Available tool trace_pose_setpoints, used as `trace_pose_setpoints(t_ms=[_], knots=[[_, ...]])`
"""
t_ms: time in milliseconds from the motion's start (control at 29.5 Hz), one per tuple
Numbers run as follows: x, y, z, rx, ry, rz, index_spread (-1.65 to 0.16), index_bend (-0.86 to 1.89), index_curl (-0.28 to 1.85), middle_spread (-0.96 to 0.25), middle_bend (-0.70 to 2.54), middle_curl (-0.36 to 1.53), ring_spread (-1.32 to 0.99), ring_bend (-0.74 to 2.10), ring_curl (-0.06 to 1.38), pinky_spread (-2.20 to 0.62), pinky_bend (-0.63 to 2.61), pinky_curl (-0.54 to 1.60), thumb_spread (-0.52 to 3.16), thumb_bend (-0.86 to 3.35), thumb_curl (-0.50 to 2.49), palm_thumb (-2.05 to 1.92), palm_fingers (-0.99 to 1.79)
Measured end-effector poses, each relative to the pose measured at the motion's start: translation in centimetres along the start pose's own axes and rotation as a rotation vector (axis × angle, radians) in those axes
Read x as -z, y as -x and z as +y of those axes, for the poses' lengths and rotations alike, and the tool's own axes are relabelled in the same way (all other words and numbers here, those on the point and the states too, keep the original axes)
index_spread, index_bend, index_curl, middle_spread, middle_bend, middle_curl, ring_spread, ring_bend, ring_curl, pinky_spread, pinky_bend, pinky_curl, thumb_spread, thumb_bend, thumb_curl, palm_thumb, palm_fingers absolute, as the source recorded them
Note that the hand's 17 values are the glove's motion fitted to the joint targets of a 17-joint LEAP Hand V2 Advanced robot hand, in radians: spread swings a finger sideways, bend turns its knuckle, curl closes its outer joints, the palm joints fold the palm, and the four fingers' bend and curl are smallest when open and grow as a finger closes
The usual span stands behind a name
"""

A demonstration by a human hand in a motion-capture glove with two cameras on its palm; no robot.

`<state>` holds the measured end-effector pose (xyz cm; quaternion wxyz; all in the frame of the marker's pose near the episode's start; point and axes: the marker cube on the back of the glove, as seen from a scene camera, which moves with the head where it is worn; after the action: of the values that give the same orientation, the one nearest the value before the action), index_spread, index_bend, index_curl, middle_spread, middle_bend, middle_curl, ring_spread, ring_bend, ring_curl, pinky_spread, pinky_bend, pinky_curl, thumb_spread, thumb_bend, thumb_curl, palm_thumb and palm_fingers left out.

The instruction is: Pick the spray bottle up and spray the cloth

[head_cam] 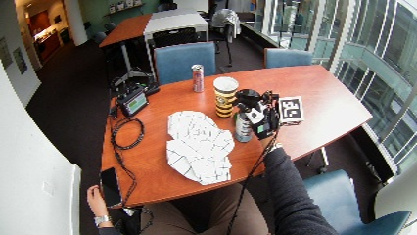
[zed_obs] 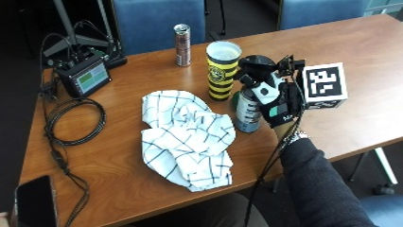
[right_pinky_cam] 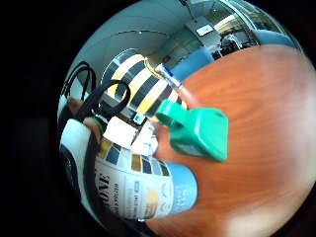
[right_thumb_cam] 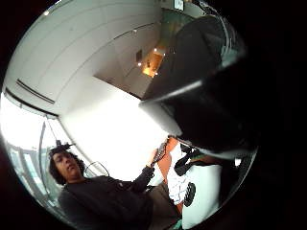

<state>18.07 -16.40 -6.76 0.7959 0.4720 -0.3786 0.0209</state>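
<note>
— What is seen from the outside view?
— A spray bottle [zed_obs: 247, 112] is shown standing on the wooden bench [zed_obs: 353, 61], gripped by the gloved right hand [zed_obs: 275, 101], whose fingers [zed_obs: 252, 80] are curled round the bottle's top. A white checked cloth [zed_obs: 187, 137] is spread at the bottle's 9 o'clock, just beside it. A yellow-and-black striped cup [zed_obs: 222, 70] is set at the bottle's 11 o'clock, with a slim can [zed_obs: 182, 44] farther off toward 10 o'clock.

— And the wide outside view?
— The same layout is repeated: the bottle [head_cam: 243, 127] is held upright between the cloth [head_cam: 197, 145] and the hand [head_cam: 261, 117].

— What is given by the little finger side palm view?
— The bottle's green trigger head [right_pinky_cam: 197, 129] and printed label [right_pinky_cam: 136, 185] are seen close to the palm, over the bench [right_pinky_cam: 256, 123], with the striped cup [right_pinky_cam: 140, 86] behind.

— The thumb side palm view?
— Little of the task's things can be made out there.
</note>
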Motion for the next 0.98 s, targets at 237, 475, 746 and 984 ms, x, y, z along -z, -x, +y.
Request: trace_pose_setpoints(t_ms=[237, 475, 746, 984], knots=[[0.0, 0.9, -0.4, 0.047, -0.015, -0.017, -0.32, 0.19, 0.43, -0.27, 0.43, 0.45, -0.25, 0.48, 0.40, -0.24, 0.40, 0.37, 0.87, -0.03, 0.43, 0.85, 1.35], [0.4, 0.5, 0.2, 0.033, -0.020, -0.018, -0.32, 0.19, 0.45, -0.27, 0.43, 0.45, -0.25, 0.49, 0.41, -0.27, 0.43, 0.38, 0.86, -0.03, 0.45, 0.84, 1.34], [0.4, -0.5, 0.8, 0.013, -0.015, -0.009, -0.33, 0.19, 0.46, -0.27, 0.44, 0.46, -0.25, 0.50, 0.42, -0.27, 0.44, 0.38, 0.84, -0.03, 0.48, 0.84, 1.34], [0.6, -2.5, 3.3, -0.054, 0.077, 0.029, -0.32, 0.20, 0.47, -0.27, 0.45, 0.46, -0.25, 0.49, 0.42, -0.27, 0.43, 0.38, 0.85, -0.02, 0.50, 0.85, 1.34]])
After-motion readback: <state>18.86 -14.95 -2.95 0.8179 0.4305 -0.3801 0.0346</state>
